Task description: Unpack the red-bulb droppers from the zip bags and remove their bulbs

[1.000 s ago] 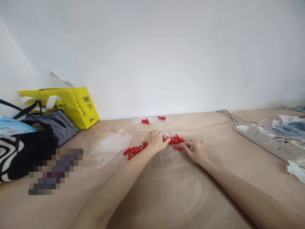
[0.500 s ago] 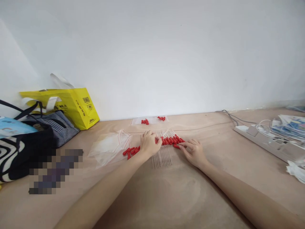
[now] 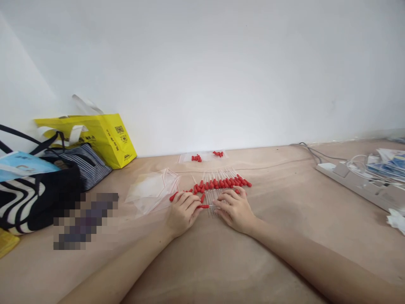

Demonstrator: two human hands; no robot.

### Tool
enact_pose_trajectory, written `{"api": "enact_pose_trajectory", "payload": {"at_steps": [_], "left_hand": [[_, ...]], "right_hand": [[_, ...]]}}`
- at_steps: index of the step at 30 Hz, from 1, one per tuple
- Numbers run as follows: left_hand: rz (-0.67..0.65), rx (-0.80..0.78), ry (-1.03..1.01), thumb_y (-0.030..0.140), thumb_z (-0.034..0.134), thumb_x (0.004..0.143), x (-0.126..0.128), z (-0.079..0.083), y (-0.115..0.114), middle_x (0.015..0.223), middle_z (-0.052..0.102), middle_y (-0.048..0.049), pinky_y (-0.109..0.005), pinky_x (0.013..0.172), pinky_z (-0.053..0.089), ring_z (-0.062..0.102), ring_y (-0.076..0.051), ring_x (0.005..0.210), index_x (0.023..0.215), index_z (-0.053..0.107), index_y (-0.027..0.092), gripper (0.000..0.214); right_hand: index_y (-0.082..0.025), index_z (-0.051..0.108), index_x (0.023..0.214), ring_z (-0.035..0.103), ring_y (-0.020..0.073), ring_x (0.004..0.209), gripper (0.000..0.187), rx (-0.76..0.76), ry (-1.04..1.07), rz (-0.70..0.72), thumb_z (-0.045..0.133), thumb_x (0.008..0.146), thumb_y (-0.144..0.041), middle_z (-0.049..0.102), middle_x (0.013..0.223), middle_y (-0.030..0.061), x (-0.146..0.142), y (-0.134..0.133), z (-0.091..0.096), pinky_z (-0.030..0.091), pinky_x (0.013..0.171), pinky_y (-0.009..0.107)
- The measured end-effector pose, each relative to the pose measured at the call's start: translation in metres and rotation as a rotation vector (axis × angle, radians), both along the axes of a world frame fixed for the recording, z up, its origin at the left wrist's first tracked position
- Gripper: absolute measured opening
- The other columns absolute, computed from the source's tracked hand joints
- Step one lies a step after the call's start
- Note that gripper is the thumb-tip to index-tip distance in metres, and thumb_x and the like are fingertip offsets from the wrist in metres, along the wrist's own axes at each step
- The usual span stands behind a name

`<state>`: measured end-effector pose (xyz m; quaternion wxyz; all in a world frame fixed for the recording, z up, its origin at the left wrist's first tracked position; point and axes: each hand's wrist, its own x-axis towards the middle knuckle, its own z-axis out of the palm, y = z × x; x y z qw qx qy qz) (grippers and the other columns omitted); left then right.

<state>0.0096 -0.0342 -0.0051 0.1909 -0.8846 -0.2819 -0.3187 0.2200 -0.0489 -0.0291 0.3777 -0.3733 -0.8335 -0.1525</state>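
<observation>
A row of clear glass droppers with red rubber bulbs [image 3: 223, 184] lies on the tan table [image 3: 284, 219]. My left hand [image 3: 183, 212] rests near the row's left end, fingers curled around a red bulb that it pinches at the fingertips. My right hand [image 3: 234, 209] sits beside it, fingers bent over the clear dropper tubes [image 3: 212, 196] and holding one end of a tube. The two hands nearly touch at the bulb. Loose red bulbs [image 3: 174, 196] lie just left of my left hand.
Empty clear zip bags [image 3: 152, 190] lie to the left. Two small bags with red bulbs [image 3: 205, 156] sit by the wall. A yellow bag [image 3: 101, 135], a striped bag [image 3: 79, 164] and a zebra-print bag [image 3: 28, 202] stand at far left. A power strip [image 3: 357, 183] with cables is at right.
Both hands have drawn back toward me from the red bulbs and come together near the tubes' near ends. The left hand now pinches one red bulb. The camera has tilted slightly.
</observation>
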Motion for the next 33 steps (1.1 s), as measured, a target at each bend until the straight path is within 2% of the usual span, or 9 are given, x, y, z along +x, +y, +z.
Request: {"api": "enact_pose_trajectory", "payload": {"at_steps": [6, 12, 17, 20, 27, 33], "left_hand": [[-0.01, 0.02, -0.004, 0.021, 0.049, 0.081, 0.003, -0.002, 0.0, 0.082, 0.065, -0.0017, -0.035, 0.082, 0.039, 0.054, -0.017, 0.081, 0.081, 0.059, 0.02, 0.011], [-0.034, -0.031, -0.01, 0.02, 0.047, 0.081, 0.008, -0.003, -0.002, 0.089, 0.066, -0.0038, -0.036, 0.086, 0.039, 0.055, -0.018, 0.088, 0.085, 0.059, 0.018, 0.012], [-0.065, 0.002, -0.003, 0.019, 0.046, 0.083, 0.017, -0.008, -0.002, 0.1, 0.066, -0.0035, -0.042, 0.093, 0.035, 0.055, -0.02, 0.099, 0.097, 0.059, 0.018, 0.019], [-0.064, 0.013, 0.0, 0.017, 0.043, 0.085, 0.021, -0.01, -0.001, 0.1, 0.066, -0.0036, -0.044, 0.096, 0.032, 0.055, -0.019, 0.101, 0.097, 0.06, 0.018, 0.021], [-0.065, -0.008, -0.01, 0.016, 0.04, 0.086, 0.02, -0.009, 0.0, 0.101, 0.065, -0.0056, -0.049, 0.101, 0.025, 0.056, -0.019, 0.103, 0.097, 0.061, 0.018, 0.024], [-0.064, 0.06, 0.021, 0.014, 0.04, 0.086, 0.019, -0.009, -0.002, 0.104, 0.064, -0.006, -0.049, 0.104, 0.021, 0.052, -0.02, 0.107, 0.091, 0.061, 0.016, 0.022]], "right_hand": [[-0.027, 0.061, 0.088, 0.053, 0.0145, 0.085, 0.011, -0.012, 0.054, 0.009, 0.054, 0.08, -0.029, 0.066, 0.077, -0.003, -0.003, 0.004, -0.002, 0.021, 0.093, 0.04], [-0.022, 0.06, 0.077, 0.055, 0.015, 0.089, 0.011, 0.006, 0.051, 0.016, 0.051, 0.082, -0.023, 0.066, 0.071, -0.0034, -0.003, 0.005, -0.002, 0.014, 0.1, 0.044], [-0.021, 0.06, 0.082, 0.055, 0.015, 0.095, 0.013, 0.121, 0.02, 0.036, 0.047, 0.083, -0.02, 0.068, 0.083, -0.0013, -0.004, 0.004, -0.005, 0.012, 0.103, 0.045], [-0.02, 0.059, 0.085, 0.055, 0.0149, 0.097, 0.016, 0.138, -0.008, 0.035, 0.044, 0.084, -0.017, 0.068, 0.088, 0.001, -0.005, 0.004, -0.006, 0.012, 0.104, 0.045], [-0.024, 0.06, 0.094, 0.057, 0.0151, 0.093, 0.021, 0.149, -0.021, 0.006, 0.045, 0.082, -0.016, 0.067, 0.066, -0.002, -0.004, 0.003, -0.004, 0.009, 0.104, 0.049], [-0.024, 0.06, 0.094, 0.052, 0.0155, 0.106, 0.025, 0.243, -0.021, 0.054, 0.042, 0.082, -0.011, 0.069, 0.079, -0.0017, -0.003, 0.0, -0.003, 0.003, 0.104, 0.05]]}}
